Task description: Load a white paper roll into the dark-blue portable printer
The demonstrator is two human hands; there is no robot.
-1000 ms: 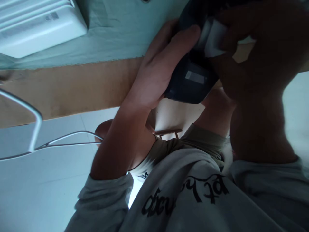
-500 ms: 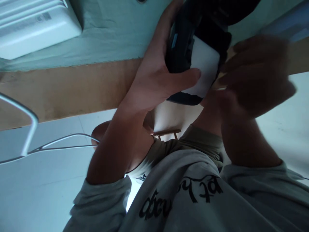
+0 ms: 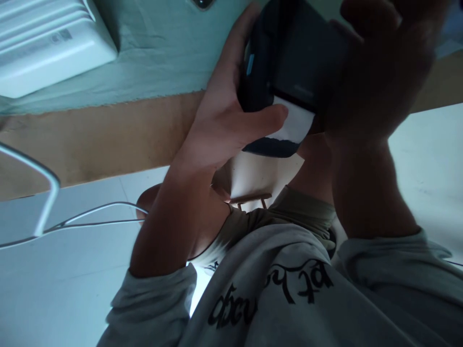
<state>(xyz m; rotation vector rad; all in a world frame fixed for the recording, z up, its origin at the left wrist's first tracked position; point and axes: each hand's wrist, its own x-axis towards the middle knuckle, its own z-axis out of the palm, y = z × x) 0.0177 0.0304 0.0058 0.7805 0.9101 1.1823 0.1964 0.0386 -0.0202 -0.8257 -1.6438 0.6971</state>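
Note:
My left hand (image 3: 235,111) is closed around the side of a dark handheld label or receipt printer (image 3: 285,149), held above the table edge. Its thumb lies across white paper (image 3: 298,123), which comes out from under the black lid (image 3: 304,58) and has a ragged lower end. The lid lies down over the upper part of the paper. My right hand (image 3: 376,82) is at the right side of the printer by the lid, in deep shadow. Its fingers are partly curled near the top edge, but what they touch is too dark to make out.
A white ribbed plastic box (image 3: 54,48) stands on the green cloth (image 3: 155,53) at upper left. The wooden table edge (image 3: 108,140) runs across below. White cables (image 3: 47,202) hang at left. A dark object (image 3: 202,4) shows at the top.
The lid, raised at the upper right before, has come down over the paper, so less white shows. My right hand has moved up beside it. My left hand keeps its hold, shifted slightly left.

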